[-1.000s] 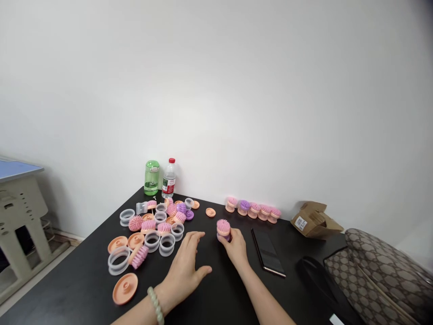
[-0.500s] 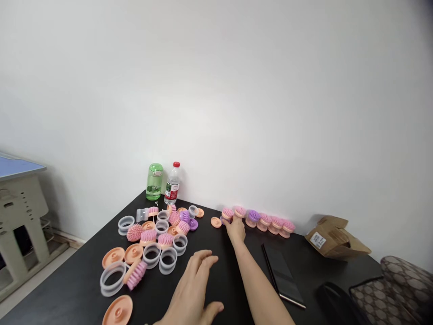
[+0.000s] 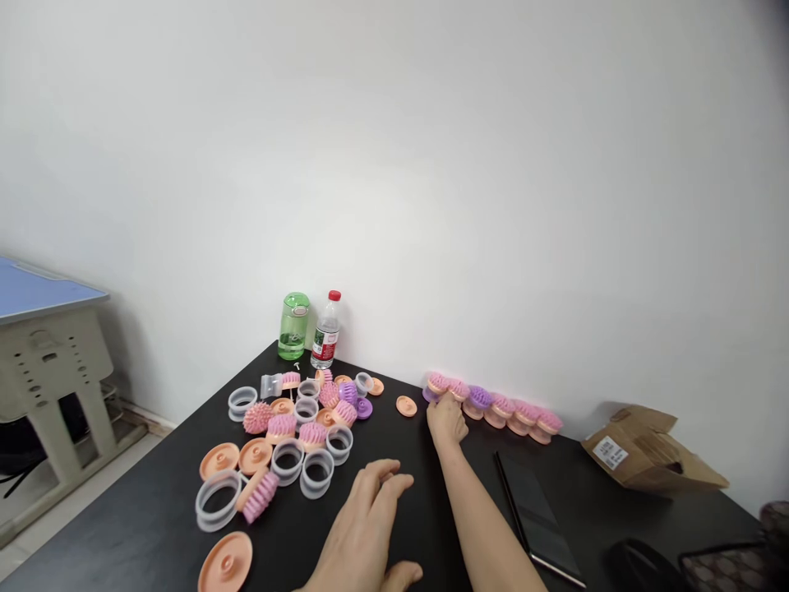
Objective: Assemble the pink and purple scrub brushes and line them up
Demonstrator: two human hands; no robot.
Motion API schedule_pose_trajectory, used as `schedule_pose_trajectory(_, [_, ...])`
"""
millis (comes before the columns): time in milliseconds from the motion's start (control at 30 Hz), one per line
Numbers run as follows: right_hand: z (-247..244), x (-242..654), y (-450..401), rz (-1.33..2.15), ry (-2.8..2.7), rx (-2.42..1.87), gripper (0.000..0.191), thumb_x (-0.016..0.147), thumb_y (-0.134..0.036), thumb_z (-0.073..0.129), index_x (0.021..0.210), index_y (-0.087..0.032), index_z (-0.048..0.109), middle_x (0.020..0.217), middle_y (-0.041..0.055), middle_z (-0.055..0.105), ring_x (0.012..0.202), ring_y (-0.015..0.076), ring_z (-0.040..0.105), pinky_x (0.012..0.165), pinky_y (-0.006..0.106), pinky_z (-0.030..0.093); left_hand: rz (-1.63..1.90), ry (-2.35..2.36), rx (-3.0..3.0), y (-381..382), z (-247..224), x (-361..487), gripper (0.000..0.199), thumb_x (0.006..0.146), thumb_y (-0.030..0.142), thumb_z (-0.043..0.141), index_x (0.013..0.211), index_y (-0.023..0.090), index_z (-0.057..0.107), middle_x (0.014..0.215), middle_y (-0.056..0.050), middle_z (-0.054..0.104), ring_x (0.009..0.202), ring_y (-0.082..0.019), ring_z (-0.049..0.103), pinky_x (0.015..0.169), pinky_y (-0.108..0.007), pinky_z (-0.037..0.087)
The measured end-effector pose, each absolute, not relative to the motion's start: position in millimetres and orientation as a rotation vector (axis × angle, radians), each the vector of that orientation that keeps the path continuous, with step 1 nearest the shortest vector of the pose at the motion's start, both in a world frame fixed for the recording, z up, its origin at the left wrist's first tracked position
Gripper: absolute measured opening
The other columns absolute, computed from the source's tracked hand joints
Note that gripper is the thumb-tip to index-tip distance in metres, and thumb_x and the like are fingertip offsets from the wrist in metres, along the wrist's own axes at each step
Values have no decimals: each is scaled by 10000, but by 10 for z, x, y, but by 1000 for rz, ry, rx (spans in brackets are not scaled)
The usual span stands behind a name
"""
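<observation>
A row of pink and purple bristle brushes on round bases [image 3: 502, 409] stands along the wall. At its left end my right hand [image 3: 448, 419] has its fingers pressed against a pink-topped brush [image 3: 438, 382] with a purple base; the fingertips are partly hidden. My left hand [image 3: 368, 522] hovers over the black table with thumb and fingers apart, holding nothing. An orange disc [image 3: 406, 405] lies left of the row. To the left are scattered clear rings [image 3: 316, 474], orange discs [image 3: 226, 563], pink brushes [image 3: 260, 496] and a purple disc [image 3: 364, 408].
A green bottle [image 3: 293, 327] and a red-capped water bottle [image 3: 326, 331] stand at the back left. A dark tablet [image 3: 542, 518] lies right of my right forearm. An open cardboard box [image 3: 653, 452] sits at the right. A blue-topped desk [image 3: 43, 292] stands at the far left.
The whole view has shifted, with most table objects appearing further right. The leftmost brush now sits closer against its neighbour, my right hand still at it. My left hand stays open.
</observation>
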State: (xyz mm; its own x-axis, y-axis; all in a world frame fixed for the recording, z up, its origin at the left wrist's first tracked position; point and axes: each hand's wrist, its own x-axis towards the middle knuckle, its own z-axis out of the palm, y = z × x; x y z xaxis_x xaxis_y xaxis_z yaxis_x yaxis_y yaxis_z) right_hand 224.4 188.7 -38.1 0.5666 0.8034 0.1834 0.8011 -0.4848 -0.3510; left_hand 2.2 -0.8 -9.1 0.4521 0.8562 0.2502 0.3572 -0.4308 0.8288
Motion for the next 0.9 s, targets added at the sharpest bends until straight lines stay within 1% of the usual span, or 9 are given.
schedule_pose_trajectory(133, [-452,2185,1820,-42,-1494,-2288,323,971,-334,611,1251,-174,585,1227,83,630,1023,223,657,866,432,565,819,1029,2031,-33,-14,42,822,568,4,691,1338,228,508,1490,-150,412,1352,-348,420,1120,-484,409])
schedule_pose_trajectory(267, [-492,2158,1801,-76,-1563,-2209,288,971,-330,611,1210,-169,606,1196,78,643,996,213,663,851,418,569,790,1067,2115,-32,9,54,800,577,-9,719,1328,168,508,1483,-169,410,1313,-324,459,1106,-436,435])
schedule_pose_trajectory(367, [-526,2113,1784,-150,-1643,-2064,284,980,-320,593,1225,-177,599,1240,83,626,1078,231,635,908,444,540,772,1076,2176,-42,18,57,775,592,6,771,1308,153,516,1462,-169,427,1296,-311,471,1098,-418,446])
schedule_pose_trajectory(433, [-559,2062,1772,-193,-1736,-1936,291,984,-291,570,1253,-182,595,1282,96,612,1165,254,590,973,457,496,781,1048,2228,-50,4,57,774,598,40,818,1300,164,517,1445,-162,446,1283,-310,480,1080,-415,464])
schedule_pose_trajectory(500, [-599,2007,1761,-214,-1843,-1811,305,972,-258,553,1259,-174,614,1293,120,617,1205,278,557,1017,446,458,793,1007,2299,-49,-36,59,761,608,92,858,1284,189,523,1411,-144,484,1249,-310,502,1040,-420,492])
schedule_pose_trajectory(633, [-674,1921,1700,-225,-1985,-1629,272,918,-213,557,1138,-147,702,1180,161,667,1118,321,581,981,447,465,758,945,2463,-14,-155,70,654,652,217,883,1216,216,551,1307,-101,578,1124,-294,570,908,-404,542])
schedule_pose_trajectory(767, [-708,1836,1519,-222,-2062,-1458,210,910,-214,550,1026,-172,720,1012,133,682,965,301,601,880,442,514,692,911,2622,31,-250,85,516,719,341,845,1142,215,576,1170,-62,650,1011,-262,610,812,-362,520])
schedule_pose_trajectory(833, [-701,1766,1394,-219,-2086,-1372,199,931,-243,540,1008,-178,711,992,126,674,945,296,596,864,450,525,634,912,2693,47,-275,89,444,752,397,811,1093,213,593,1088,-52,673,954,-252,626,768,-351,497])
schedule_pose_trajectory(900, [-670,1673,1274,-221,-2100,-1295,224,959,-257,510,1054,-177,695,1038,135,664,994,299,587,889,467,523,578,909,2745,53,-282,90,393,771,425,788,1042,206,608,1022,-46,691,903,-244,642,731,-342,476])
